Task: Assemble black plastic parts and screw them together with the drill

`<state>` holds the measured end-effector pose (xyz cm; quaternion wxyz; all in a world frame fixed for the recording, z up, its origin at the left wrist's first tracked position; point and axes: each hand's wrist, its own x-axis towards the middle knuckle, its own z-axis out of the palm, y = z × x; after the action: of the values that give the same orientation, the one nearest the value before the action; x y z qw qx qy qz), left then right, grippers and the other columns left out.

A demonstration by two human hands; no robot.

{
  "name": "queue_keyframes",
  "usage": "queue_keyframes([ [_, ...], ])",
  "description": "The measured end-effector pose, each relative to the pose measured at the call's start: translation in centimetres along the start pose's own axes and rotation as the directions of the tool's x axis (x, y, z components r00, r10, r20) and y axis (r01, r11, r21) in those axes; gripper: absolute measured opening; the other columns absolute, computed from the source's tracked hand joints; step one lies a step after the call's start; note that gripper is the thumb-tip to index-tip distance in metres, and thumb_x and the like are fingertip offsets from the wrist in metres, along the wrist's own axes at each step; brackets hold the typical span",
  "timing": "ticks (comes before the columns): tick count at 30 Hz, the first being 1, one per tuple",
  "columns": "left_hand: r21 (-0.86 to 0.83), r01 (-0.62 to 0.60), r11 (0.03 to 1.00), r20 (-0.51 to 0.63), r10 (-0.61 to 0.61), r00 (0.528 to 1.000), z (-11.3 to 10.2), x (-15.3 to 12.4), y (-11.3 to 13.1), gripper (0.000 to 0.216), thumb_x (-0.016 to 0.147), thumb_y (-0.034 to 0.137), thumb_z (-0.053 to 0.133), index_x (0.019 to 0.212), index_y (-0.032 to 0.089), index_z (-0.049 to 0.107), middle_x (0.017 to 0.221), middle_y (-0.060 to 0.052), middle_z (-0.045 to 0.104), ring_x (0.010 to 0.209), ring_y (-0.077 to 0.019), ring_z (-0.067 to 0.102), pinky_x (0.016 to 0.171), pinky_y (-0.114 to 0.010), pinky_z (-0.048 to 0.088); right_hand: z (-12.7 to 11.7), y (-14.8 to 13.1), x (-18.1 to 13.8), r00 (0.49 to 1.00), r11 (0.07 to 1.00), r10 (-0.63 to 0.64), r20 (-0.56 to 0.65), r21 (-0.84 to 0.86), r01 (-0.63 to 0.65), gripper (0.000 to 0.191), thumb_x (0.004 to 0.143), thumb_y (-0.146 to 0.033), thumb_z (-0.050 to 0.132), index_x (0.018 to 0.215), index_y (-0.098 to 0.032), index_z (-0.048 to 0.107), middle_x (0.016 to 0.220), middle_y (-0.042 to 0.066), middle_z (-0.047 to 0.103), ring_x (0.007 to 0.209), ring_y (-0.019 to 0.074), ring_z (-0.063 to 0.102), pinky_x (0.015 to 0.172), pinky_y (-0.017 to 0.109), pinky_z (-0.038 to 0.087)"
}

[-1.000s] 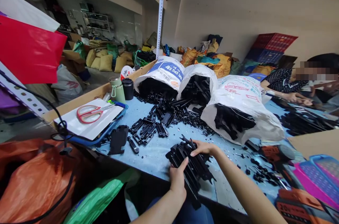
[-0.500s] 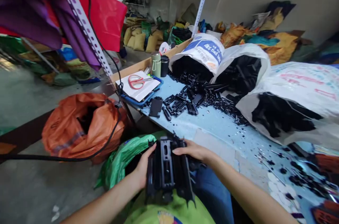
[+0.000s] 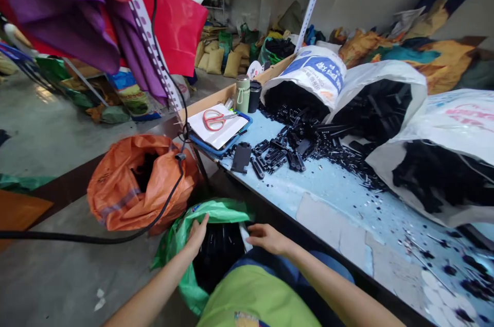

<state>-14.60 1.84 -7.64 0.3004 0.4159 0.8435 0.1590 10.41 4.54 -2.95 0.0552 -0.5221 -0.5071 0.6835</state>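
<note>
A green woven sack [image 3: 182, 234] stands open-mouthed beside my lap, with black plastic parts [image 3: 219, 242] lying inside it. My left hand [image 3: 197, 237] is over the sack's left rim, fingers apart and holding nothing. Across the mouth, my right hand [image 3: 266, 238] is open, its fingertips close to the whitish inner edge [image 3: 245, 237] of the sack. Whether those fingertips touch the edge I cannot tell.
On the blue tabletop [image 3: 278, 188] lies a heap of small black parts [image 3: 278, 154]. White sacks [image 3: 401, 72] of black pieces lie behind it. A blue tray [image 3: 222, 149] holds paper and red-handled scissors [image 3: 216, 120]. An orange sack [image 3: 116, 183] and black cable [image 3: 164, 203] are left.
The bundle of black plastic parts has left both hands; black parts now show inside the green sack. My hands have moved apart over its mouth, and the view has shifted left.
</note>
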Motion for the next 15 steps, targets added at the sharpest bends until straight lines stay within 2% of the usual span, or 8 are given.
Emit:
queue_keyframes([
  [3,-0.05,-0.263,0.964,-0.073,0.259,0.963,1.4,-1.2,3.1,0.038,0.086,0.038,0.037,0.114,0.013,0.045,0.122,-0.015,0.05,0.12,-0.024,0.043,0.102,-0.036,0.032,-3.7,0.5,-4.5,0.988,0.988,-0.146,-0.05,-0.054,0.143,0.057,0.069,-0.047,0.066,0.114,-0.012,0.058,0.105,0.01,0.064,0.096,0.0212,0.06,0.087,0.031,0.045],
  [4,-0.073,-0.42,0.905,-0.118,0.41,0.904,1.7,-1.6,5.1,0.036,0.086,0.037,0.038,0.115,0.015,0.044,0.124,-0.014,0.048,0.121,-0.0226,0.041,0.103,-0.035,0.031,-4.6,0.5,-5.8,0.983,0.984,-0.168,-0.074,-0.072,0.163,0.057,0.07,-0.048,0.065,0.114,-0.013,0.058,0.103,0.01,0.064,0.094,0.0214,0.06,0.085,0.031,0.046],
  [6,-0.077,-0.715,0.695,-0.195,0.693,0.695,2.0,-1.7,10.8,0.035,0.087,0.034,0.039,0.118,0.017,0.043,0.126,-0.012,0.046,0.122,-0.0215,0.039,0.104,-0.034,0.029,-5.9,0.2,-7.9,0.976,0.981,-0.182,-0.119,-0.093,0.172,0.054,0.07,-0.048,0.064,0.114,-0.015,0.059,0.103,0.009,0.065,0.093,0.0217,0.061,0.084,0.031,0.047],
  [8,0.019,-0.841,0.54,-0.134,0.835,0.533,2.1,-0.8,18.0,0.034,0.089,0.029,0.037,0.12,0.018,0.042,0.128,-0.011,0.045,0.124,-0.0202,0.035,0.106,-0.033,0.026,-6.6,-0.4,-9.4,0.968,0.976,-0.206,-0.143,-0.104,0.192,0.051,0.071,-0.046,0.064,0.113,-0.017,0.06,0.104,0.008,0.065,0.094,0.0221,0.06,0.084,0.03,0.047],
  [9,0.099,-0.862,0.496,-0.061,0.868,0.493,2.1,0.1,21.8,0.033,0.09,0.025,0.034,0.12,0.018,0.044,0.13,-0.01,0.044,0.125,-0.019,0.033,0.106,-0.032,0.024,-6.9,-0.8,-9.9,0.965,0.973,-0.218,-0.146,-0.103,0.204,0.05,0.071,-0.046,0.064,0.112,-0.018,0.061,0.104,0.008,0.065,0.095,0.0222,0.06,0.084,0.03,0.047],
  [11,0.297,-0.843,0.45,0.114,0.859,0.499,2.3,2.5,28.8,0.04,0.088,0.012,0.029,0.124,0.02,0.043,0.138,-0.006,0.036,0.13,-0.0178,0.024,0.107,-0.034,0.019,-7.7,-1.3,-10.8,0.958,0.969,-0.242,-0.151,-0.093,0.23,0.046,0.071,-0.045,0.064,0.111,-0.021,0.062,0.104,0.006,0.065,0.095,0.022,0.06,0.085,0.03,0.047],
  [12,0.318,-0.839,0.442,0.138,0.854,0.503,2.4,3.8,31.6,0.044,0.085,0.008,0.029,0.125,0.021,0.043,0.14,-0.005,0.033,0.131,-0.0192,0.02,0.108,-0.037,0.017,-8.4,-1.4,-11.2,0.952,0.965,-0.257,-0.167,-0.09,0.245,0.044,0.071,-0.044,0.064,0.11,-0.022,0.062,0.103,0.006,0.065,0.095,0.0219,0.061,0.085,0.03,0.047],
  [15,0.355,-0.817,0.455,0.18,0.824,0.538,3.4,7.2,36.7,0.043,0.079,0.003,0.037,0.117,0.019,0.051,0.132,-0.01,0.044,0.129,-0.0263,0.025,0.104,-0.05,0.016,-11.9,-1.1,-11.7,0.909,0.952,-0.305,-0.283,-0.124,0.281,0.039,0.074,-0.045,0.061,0.106,-0.022,0.064,0.101,0.005,0.066,0.094,0.0218,0.061,0.084,0.03,0.047],
])
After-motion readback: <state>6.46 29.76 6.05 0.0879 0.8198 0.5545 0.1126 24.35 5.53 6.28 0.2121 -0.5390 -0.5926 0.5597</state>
